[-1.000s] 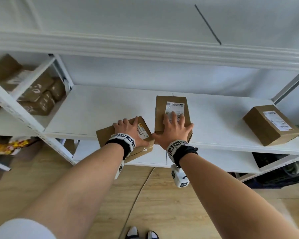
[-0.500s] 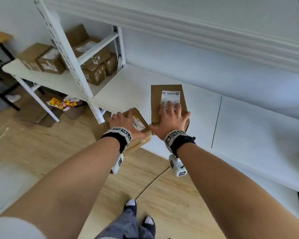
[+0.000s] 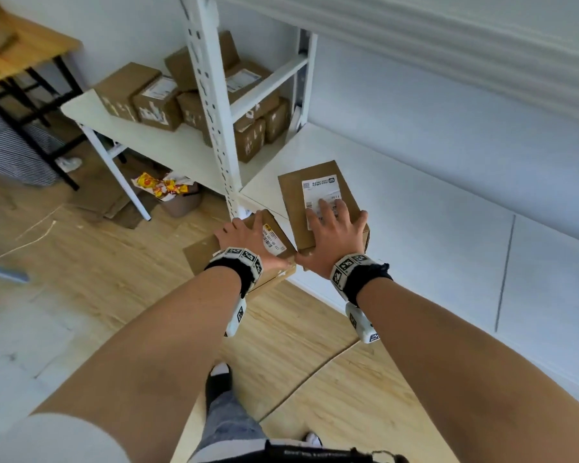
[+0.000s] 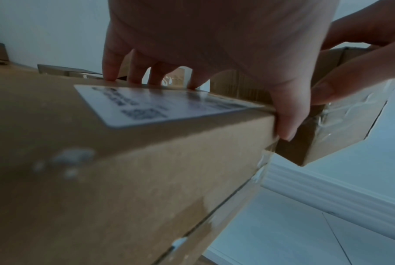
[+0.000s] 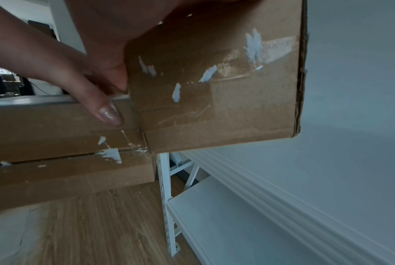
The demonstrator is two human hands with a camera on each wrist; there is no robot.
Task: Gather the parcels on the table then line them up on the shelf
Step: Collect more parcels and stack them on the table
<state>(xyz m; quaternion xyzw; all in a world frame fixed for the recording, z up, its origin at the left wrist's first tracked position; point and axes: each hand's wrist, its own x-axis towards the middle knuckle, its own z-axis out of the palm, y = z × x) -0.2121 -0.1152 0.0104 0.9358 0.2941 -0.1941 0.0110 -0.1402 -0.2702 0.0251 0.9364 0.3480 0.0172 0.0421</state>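
Cardboard parcels point(image 3: 318, 198) side by side, both hands point(image 3: 333, 238) apparently gripping one each from above.

The flat brown cardboard parcel point(image 3: 315, 198) lay over the white metal shelf's point(image 3: 415, 235) front left corner. The smaller brown cardboard box point(image 3: 271, 242) hung left of it, touching, above the pale wooden floor point(image 3: 81, 262).

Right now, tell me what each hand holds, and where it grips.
The left hand grips the parcel with the yellow-cornered label from above, thumb down its side. The right hand holds the taller parcel from above, fingers spread across its label.
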